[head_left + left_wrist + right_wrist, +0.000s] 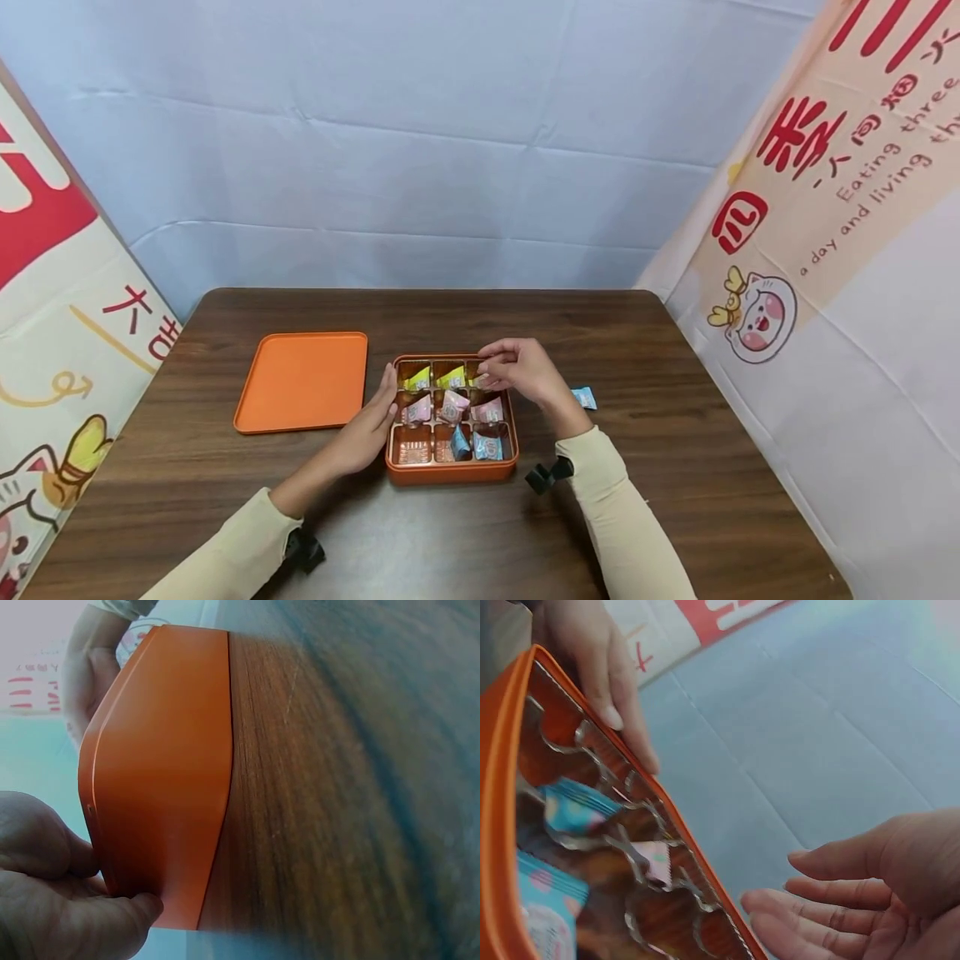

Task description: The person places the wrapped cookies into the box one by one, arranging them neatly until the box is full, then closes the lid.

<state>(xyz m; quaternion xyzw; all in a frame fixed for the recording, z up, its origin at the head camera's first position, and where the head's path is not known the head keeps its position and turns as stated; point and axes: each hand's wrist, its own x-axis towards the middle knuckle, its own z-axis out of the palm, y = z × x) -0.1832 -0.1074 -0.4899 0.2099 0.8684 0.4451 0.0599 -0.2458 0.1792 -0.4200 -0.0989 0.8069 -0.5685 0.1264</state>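
Note:
An orange box (450,473) with a clear tray of compartments sits on the table. Its back row holds yellow wrapped candies (452,377), partly hidden at the right by my right hand. Pink wrapped candies (417,410) fill the middle row. In the front row, blue wrapped candies (488,447) occupy the middle and right compartments; the left one is bare. My left hand (365,431) rests its fingers against the box's left side, also seen in the left wrist view. Above the back right corner hovers my right hand (525,372), fingers loosely bent, holding nothing.
A flat orange lid (303,382) lies on the table left of the box. One more blue wrapped candy (584,398) is on the table, right of the box and beyond my right wrist. A pale cloth (420,167) hangs behind the table.

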